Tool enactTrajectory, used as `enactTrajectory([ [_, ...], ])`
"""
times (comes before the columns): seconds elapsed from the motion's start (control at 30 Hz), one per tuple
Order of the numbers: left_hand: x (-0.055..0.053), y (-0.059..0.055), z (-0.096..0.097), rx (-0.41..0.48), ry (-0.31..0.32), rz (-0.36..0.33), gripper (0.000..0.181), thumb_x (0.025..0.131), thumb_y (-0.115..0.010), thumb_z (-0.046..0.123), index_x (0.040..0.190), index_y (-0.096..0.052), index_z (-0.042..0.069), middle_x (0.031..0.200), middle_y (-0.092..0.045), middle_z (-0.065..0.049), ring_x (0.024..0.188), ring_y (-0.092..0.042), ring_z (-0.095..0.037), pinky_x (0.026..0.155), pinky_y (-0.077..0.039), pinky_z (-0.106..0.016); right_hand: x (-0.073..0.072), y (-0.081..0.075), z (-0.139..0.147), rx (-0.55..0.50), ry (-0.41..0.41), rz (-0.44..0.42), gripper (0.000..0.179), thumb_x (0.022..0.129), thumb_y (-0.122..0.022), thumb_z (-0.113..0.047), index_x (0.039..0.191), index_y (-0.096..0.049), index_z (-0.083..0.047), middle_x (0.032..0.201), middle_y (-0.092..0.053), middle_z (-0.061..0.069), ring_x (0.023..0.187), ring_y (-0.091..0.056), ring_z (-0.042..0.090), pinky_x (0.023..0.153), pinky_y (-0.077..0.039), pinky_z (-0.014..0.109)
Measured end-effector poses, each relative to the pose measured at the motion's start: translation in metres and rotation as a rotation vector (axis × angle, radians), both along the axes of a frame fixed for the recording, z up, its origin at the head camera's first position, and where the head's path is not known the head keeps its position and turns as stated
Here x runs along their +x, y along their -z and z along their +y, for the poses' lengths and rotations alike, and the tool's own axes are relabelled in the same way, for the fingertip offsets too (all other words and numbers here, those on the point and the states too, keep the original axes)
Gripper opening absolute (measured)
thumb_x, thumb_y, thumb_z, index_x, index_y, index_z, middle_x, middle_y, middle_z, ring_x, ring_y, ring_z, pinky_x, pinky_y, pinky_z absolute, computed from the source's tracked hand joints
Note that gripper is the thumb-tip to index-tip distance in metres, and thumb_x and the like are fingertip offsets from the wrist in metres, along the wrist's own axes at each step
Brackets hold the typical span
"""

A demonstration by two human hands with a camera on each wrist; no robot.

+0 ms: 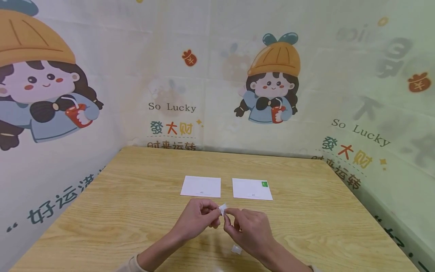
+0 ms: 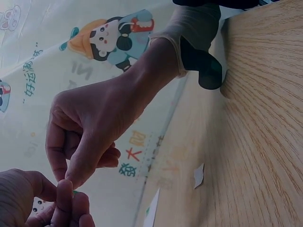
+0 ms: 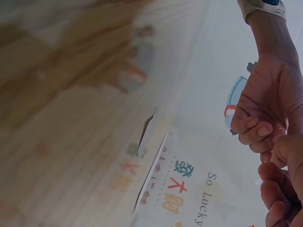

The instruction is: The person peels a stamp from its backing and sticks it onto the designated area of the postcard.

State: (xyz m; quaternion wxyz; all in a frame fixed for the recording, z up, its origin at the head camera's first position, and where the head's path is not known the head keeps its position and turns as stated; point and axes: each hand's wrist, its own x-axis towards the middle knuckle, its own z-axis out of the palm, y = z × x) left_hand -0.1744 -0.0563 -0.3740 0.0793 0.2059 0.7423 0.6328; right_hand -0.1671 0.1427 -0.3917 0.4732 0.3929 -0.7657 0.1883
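Observation:
Over the near middle of the table, both hands meet at a small white square of paper, apparently a stamp (image 1: 222, 209) seen from its white side. A bit of green shows between the fingertips in the left wrist view. My left hand (image 1: 198, 217) pinches it by one edge between thumb and forefinger. From the other side, the thumb and forefinger of my right hand (image 1: 249, 228) pinch at its opposite edge. Beyond the hands lie two white envelopes: a left one (image 1: 201, 186) without a stamp and a right one (image 1: 252, 189) with a green stamp (image 1: 264, 184) in its upper right corner.
A small loose white slip of paper (image 1: 236, 249) lies on the wooden table (image 1: 136, 189) below the right hand, its edges slightly curled in the left wrist view. Printed cloth (image 1: 217, 94) with cartoon figures hangs behind and along both sides of the table.

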Motion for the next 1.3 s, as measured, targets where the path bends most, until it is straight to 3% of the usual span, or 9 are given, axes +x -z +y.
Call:
enactTrajectory([
  [0.53, -0.001, 0.003, -0.001, -0.020, 0.011, 0.032, 0.015, 0.096, -0.064, 0.011, 0.090, -0.073, 0.000, 0.068, -0.068, -0.003, 0.065, -0.064, -0.012, 0.068, -0.055, -0.026, -0.002, 0.002, -0.003, 0.047, 0.016, 0.049, 0.031, 0.100, -0.046, -0.019, 0.085, -0.073, -0.013, 0.051, -0.050, -0.014, 0.042, -0.036, -0.007, 0.046, -0.024, 0.003],
  [0.77, -0.001, 0.003, -0.002, -0.058, 0.011, 0.049, 0.015, 0.096, -0.064, 0.012, 0.090, -0.073, 0.002, 0.068, -0.066, 0.000, 0.066, -0.063, -0.011, 0.065, -0.051, -0.025, -0.001, 0.002, -0.005, 0.015, 0.027, 0.011, 0.028, 0.096, -0.046, -0.016, 0.082, -0.070, -0.014, 0.049, -0.048, -0.015, 0.043, -0.036, -0.007, 0.046, -0.024, 0.003],
  [0.93, -0.001, 0.003, -0.003, -0.055, 0.019, 0.057, 0.017, 0.096, -0.065, 0.014, 0.092, -0.072, -0.001, 0.069, -0.067, 0.000, 0.065, -0.063, -0.011, 0.062, -0.048, -0.023, -0.002, 0.003, -0.003, -0.025, 0.033, -0.060, 0.019, 0.090, -0.053, -0.012, 0.082, -0.070, -0.011, 0.050, -0.049, -0.014, 0.045, -0.037, -0.009, 0.045, -0.028, 0.004],
  [1.07, -0.002, 0.004, -0.004, -0.046, 0.018, 0.040, 0.017, 0.094, -0.066, 0.012, 0.092, -0.071, -0.003, 0.069, -0.067, -0.001, 0.065, -0.063, -0.011, 0.060, -0.046, -0.021, -0.005, 0.004, 0.002, -0.048, 0.041, -0.050, 0.011, 0.080, -0.060, -0.007, 0.084, -0.069, -0.009, 0.052, -0.051, -0.014, 0.047, -0.037, -0.010, 0.044, -0.028, 0.003],
  [1.3, -0.004, 0.007, -0.008, -0.059, -0.002, 0.027, 0.016, 0.094, -0.066, 0.012, 0.093, -0.072, -0.002, 0.070, -0.068, -0.003, 0.065, -0.063, -0.012, 0.055, -0.041, -0.020, -0.009, 0.006, 0.008, -0.056, 0.076, -0.054, 0.015, 0.072, -0.066, -0.004, 0.085, -0.069, -0.011, 0.052, -0.050, -0.015, 0.047, -0.035, -0.011, 0.044, -0.025, 0.003],
])
